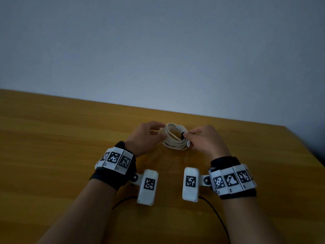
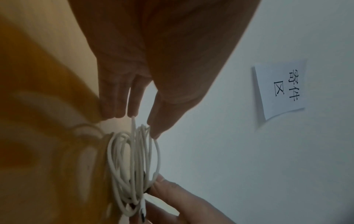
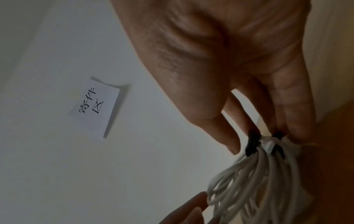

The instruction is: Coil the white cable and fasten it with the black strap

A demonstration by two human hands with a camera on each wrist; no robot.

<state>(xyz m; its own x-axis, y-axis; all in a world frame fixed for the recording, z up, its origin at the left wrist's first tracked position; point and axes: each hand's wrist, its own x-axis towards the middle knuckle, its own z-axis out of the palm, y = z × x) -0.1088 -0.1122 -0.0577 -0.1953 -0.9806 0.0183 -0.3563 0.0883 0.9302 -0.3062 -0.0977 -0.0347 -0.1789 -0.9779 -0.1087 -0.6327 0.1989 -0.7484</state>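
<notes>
The white cable [image 1: 175, 136] is already gathered into a round bundle of several loops, held upright between the two hands above the wooden table [image 1: 70, 138]. The black strap [image 1: 182, 135] sits on the side of the coil nearest the right fingers; in the right wrist view it shows as dark bands crossing the bunched strands just at the fingertips, one beside the forefinger and one under the middle fingers. The right hand [image 1: 205, 140] has its fingers curled in and pinching the strap against the bundle, with a connector end of the cable [image 1: 188, 144] lying just below those fingertips. The left hand [image 1: 146, 136] steadies the opposite side of the coil: its fingers are narrowly spread and lightly closed on a few loops, thumb on the far side of the strands from the other fingertips. A paper note with printed characters [image 3: 94, 104] is fixed to the wall behind. Judgement: coiling is complete and the strap is round the bundle; whether its end is tucked or closed cannot be told, since the fingertips cover the joint. What appears to remain is securing the strap end and setting the coil down.
</notes>
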